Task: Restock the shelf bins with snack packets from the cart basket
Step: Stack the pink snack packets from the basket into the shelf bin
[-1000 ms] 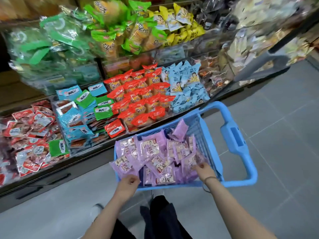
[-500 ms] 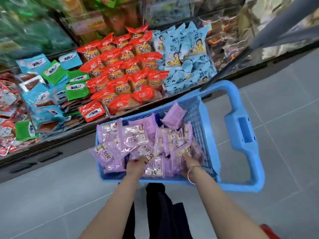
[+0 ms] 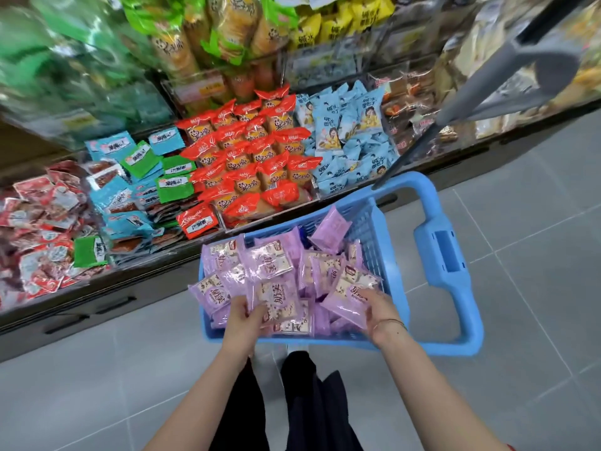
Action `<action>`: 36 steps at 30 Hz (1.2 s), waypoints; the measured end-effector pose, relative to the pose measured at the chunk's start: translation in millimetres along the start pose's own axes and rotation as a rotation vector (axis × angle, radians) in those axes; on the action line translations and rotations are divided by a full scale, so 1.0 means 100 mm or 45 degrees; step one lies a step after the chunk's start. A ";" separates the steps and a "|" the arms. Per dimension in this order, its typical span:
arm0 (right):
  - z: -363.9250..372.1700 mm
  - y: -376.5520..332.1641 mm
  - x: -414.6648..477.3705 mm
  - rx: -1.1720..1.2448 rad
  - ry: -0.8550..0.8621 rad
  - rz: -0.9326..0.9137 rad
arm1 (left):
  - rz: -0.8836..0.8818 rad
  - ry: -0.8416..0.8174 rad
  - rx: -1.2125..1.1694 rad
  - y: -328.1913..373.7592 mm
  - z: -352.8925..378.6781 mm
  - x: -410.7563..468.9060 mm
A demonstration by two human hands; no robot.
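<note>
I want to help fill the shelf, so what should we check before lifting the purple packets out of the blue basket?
1. Grip of left hand on purple plastic snack packets: ok.
2. Grip of right hand on one purple packet: ok.
3. Blue plastic cart basket parked close to the shelf bins: ok.
4. A bin for purple packets in sight: cannot tell; none shows purple.
5. Room in the bin of red-wrapped snack packets: not ok, piled full.
</note>
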State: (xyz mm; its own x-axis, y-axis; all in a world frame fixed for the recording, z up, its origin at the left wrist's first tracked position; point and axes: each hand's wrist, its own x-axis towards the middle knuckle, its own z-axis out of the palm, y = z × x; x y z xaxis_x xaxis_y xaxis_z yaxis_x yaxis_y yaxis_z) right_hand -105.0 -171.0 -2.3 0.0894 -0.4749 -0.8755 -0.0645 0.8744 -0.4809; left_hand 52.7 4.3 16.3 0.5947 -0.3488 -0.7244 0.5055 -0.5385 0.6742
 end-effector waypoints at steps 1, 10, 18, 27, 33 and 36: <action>0.00 -0.03 -0.06 -0.015 -0.068 -0.050 | 0.019 -0.006 -0.031 0.05 -0.06 -0.03; 0.41 -0.14 -0.48 -0.213 -0.557 -0.272 | 0.057 -0.074 -0.126 0.60 -0.24 -0.02; 0.67 0.12 -0.60 -0.812 -0.640 -0.581 | -0.210 -0.228 -0.389 0.66 -0.08 -0.07; 0.55 0.18 -0.48 -0.885 -0.545 -0.639 | -0.090 -0.190 0.104 0.40 0.10 -0.04; 0.00 -0.03 0.16 -1.908 0.107 -0.703 | -0.123 -0.140 -0.131 0.23 0.05 0.07; -0.05 0.07 0.38 -2.287 0.212 -0.653 | -0.154 -0.146 -0.167 0.16 -0.06 0.06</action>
State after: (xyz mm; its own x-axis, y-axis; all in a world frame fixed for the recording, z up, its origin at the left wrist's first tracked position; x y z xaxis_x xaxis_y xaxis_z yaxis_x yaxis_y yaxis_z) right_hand -107.1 -183.2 -39.2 0.3580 -0.7230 -0.5909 -0.9073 -0.4188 -0.0372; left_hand 67.7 -2.1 23.3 0.4537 -0.3764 -0.8078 0.6503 -0.4799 0.5889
